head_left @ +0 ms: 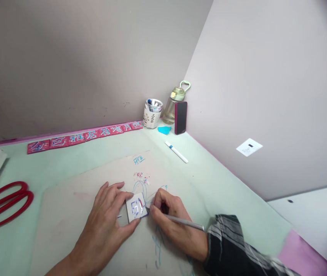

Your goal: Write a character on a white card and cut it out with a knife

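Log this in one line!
left hand: holding white square tile | right hand: holding slim silver tool | tool position: beside tile's right edge

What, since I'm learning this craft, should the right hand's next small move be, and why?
Perhaps trace a purple line on the white tile with the silver tool: the left hand steadies the tile, and the right hand holds the tool close to it.

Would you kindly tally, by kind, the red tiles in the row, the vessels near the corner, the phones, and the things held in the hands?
Red tiles: 8
Vessels (jar, bottle): 2
Phone: 1
Held things (white block in left hand, tool in right hand): 2
Total: 13
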{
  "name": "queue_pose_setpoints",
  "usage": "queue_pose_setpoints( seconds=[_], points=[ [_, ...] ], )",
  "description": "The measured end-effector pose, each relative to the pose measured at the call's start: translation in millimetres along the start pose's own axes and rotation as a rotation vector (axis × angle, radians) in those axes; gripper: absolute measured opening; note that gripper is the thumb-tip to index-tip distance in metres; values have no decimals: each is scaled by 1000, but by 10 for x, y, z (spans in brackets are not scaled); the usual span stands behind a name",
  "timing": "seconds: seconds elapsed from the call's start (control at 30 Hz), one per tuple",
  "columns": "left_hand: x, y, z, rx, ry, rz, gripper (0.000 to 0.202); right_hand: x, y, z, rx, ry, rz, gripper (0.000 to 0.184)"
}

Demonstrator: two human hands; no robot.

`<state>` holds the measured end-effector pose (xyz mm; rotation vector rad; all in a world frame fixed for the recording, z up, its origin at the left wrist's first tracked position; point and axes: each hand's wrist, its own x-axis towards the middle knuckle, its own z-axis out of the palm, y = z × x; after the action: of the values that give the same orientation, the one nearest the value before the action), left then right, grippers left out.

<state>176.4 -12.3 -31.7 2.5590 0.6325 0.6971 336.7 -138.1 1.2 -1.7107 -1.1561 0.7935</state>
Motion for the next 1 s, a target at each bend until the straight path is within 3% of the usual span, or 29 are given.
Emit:
queue_pose_setpoints(
  seconds=[0.23,0.5,1.0],
  points=[
    [-33,8,28,42,31,15,29,-7,-8,-1,2,-2,4,22],
    [-85,-6,-7,28,-21,-12,32,21,6,4,-76,67,-37,22],
    [-95,-14,-3,41,31,5,34,-11,-29,-5,-27,5,-5,20]
  ],
)
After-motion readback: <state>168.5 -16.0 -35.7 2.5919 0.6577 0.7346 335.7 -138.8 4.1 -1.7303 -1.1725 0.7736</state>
